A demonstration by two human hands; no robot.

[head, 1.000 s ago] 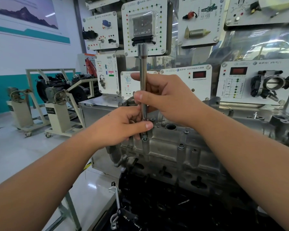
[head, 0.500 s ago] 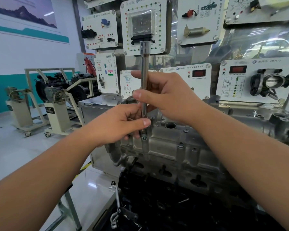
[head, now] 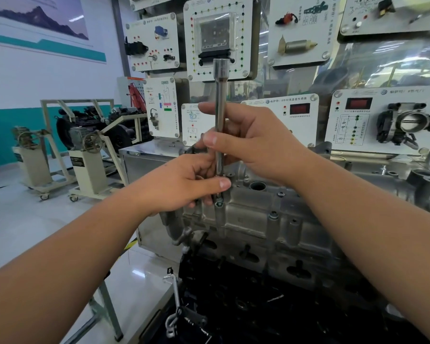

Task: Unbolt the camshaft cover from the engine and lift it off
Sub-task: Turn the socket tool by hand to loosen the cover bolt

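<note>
A long chrome socket extension bar (head: 220, 100) stands upright over the left end of the grey aluminium camshaft cover (head: 271, 219). My right hand (head: 248, 142) holds the bar's middle between thumb and fingers. My left hand (head: 184, 187) pinches its lower end just above a bolt (head: 219, 203) on the cover's near edge. The bar's tip is hidden behind my left thumb. More bolts (head: 273, 216) sit along the cover, and a round open hole (head: 258, 186) shows on top. The dark engine block (head: 258, 306) lies below.
White training panels (head: 219, 38) with sensors fill the wall behind the engine. A throttle body panel (head: 387, 122) hangs at the right. Engine stands on castors (head: 85, 155) are at the left on a glossy floor. A metal cabinet (head: 144, 167) stands behind my left hand.
The bar has stayed upright on the same bolt. Both hands keep their hold, with only slight shifts of fingers and camera.
</note>
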